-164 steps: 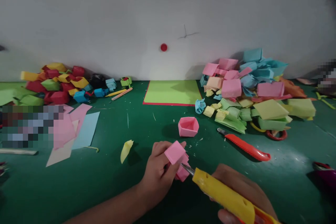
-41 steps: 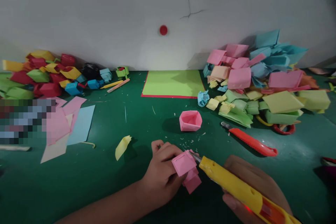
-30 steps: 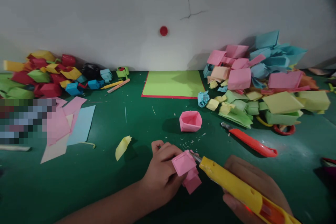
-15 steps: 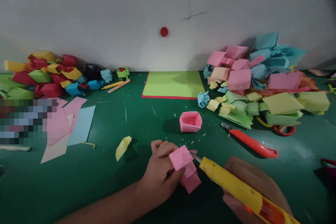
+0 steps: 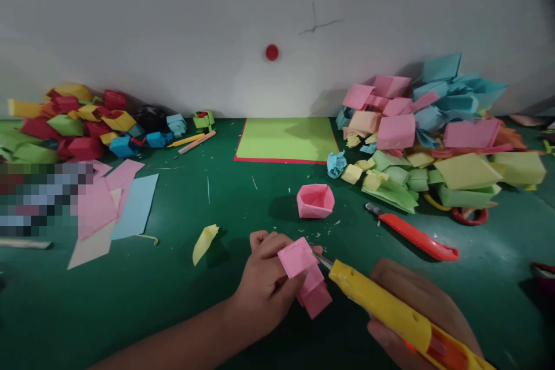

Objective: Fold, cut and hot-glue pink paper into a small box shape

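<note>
At lower centre, left fingers (image 5: pixel 271 250) pinch folded pink paper (image 5: pixel 298 259), apparently steadying it. Right fingers (image 5: pixel 380 333) grip a yellow plastic glue gun (image 5: pixel 375 299).

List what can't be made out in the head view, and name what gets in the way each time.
All in the head view:
Rear of the yellow glue gun: cut off by the bottom edge.
Part of the right hand: behind the glue gun.
Some fingertips of the left hand: behind the folded pink paper.
Nozzle contact with that paper: too small.
Purple item: cut off by the right edge.
</note>
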Motion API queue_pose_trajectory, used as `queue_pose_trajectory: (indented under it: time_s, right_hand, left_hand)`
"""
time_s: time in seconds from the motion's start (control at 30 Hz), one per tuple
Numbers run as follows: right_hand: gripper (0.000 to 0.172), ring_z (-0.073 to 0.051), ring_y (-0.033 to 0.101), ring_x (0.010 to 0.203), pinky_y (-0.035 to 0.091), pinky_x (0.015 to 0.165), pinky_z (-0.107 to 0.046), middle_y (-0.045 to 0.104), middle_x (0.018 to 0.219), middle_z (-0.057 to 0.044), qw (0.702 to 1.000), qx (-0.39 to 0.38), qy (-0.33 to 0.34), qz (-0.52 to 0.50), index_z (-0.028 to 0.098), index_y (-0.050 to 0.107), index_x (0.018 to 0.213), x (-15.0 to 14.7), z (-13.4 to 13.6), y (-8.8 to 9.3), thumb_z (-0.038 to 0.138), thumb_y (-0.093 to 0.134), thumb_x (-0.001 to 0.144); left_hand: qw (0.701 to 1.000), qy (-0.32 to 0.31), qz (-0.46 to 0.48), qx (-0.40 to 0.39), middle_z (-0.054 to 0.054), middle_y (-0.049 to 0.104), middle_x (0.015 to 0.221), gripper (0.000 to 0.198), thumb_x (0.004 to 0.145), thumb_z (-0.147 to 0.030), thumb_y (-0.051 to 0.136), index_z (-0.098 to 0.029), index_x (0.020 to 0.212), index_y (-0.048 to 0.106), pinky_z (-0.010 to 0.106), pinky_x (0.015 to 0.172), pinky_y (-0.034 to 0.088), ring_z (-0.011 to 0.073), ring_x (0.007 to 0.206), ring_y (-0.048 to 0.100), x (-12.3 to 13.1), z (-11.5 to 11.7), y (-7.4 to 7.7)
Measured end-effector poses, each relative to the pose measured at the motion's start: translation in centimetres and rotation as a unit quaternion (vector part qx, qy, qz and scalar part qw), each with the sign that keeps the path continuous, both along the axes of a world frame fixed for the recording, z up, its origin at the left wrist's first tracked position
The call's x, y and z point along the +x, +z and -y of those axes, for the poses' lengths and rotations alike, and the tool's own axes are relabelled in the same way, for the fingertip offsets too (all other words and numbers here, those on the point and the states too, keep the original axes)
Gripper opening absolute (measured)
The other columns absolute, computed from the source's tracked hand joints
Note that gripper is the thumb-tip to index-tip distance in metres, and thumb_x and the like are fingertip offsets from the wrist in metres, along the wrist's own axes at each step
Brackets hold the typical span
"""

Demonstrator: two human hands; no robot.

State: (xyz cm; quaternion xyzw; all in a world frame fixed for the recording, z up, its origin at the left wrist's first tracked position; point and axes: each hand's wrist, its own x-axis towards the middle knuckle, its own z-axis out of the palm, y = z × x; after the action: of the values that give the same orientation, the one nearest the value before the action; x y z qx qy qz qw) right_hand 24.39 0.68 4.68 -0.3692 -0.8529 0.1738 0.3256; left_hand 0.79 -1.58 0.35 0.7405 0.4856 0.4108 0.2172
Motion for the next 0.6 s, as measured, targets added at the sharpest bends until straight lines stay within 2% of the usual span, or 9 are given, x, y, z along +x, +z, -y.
queue_pose_trajectory:
  time_s: [0.13, 0.3, 0.6]
  right_hand:
    - [0.032, -0.012, 0.052, 0.048, 0.039, 0.043, -0.025, 0.053, 0.063, 0.003, 0.999, -0.028, 0.031, -0.011, 0.024, 0.049, 0.075, 0.17, 0.11, 0.06, 0.046, 0.053, 0.097]
    - [0.031, -0.012, 0.052, 0.049, 0.039, 0.045, -0.026, 0.053, 0.063, 0.003, 0.999, -0.035, 0.024, -0.017, 0.023, 0.049, 0.074, 0.13, 0.24, 0.18, 0.044, 0.056, 0.096]
    - [0.031, -0.013, 0.054, 0.049, 0.042, 0.045, -0.027, 0.054, 0.064, 0.003, 0.999, -0.026, 0.025, -0.023, 0.025, 0.049, 0.079, 0.07, 0.16, -0.09, 0.048, 0.053, 0.099]
  left_hand:
    - [1.000, -0.013, 0.009, 0.018, 0.000, 0.063, 0.087, 0.025, 0.103, -0.025, 0.047, -0.028, 0.110, 0.071, 0.037, 0.081, 0.031, 0.0167, 0.083, 0.056, 0.07, 0.02, -0.24]
    - [0.999, -0.029, 0.010, 0.039, 0.001, 0.064, 0.090, 0.023, 0.103, -0.024, 0.048, -0.022, 0.091, 0.068, 0.038, 0.083, 0.029, 0.0164, 0.084, 0.056, 0.21, 0.10, -0.76]
    - [0.998, -0.034, 0.019, 0.050, -0.001, 0.065, 0.089, 0.016, 0.097, -0.012, 0.056, -0.022, 0.090, 0.066, 0.037, 0.081, 0.028, 0.0141, 0.081, 0.055, 0.30, 0.01, -0.58]
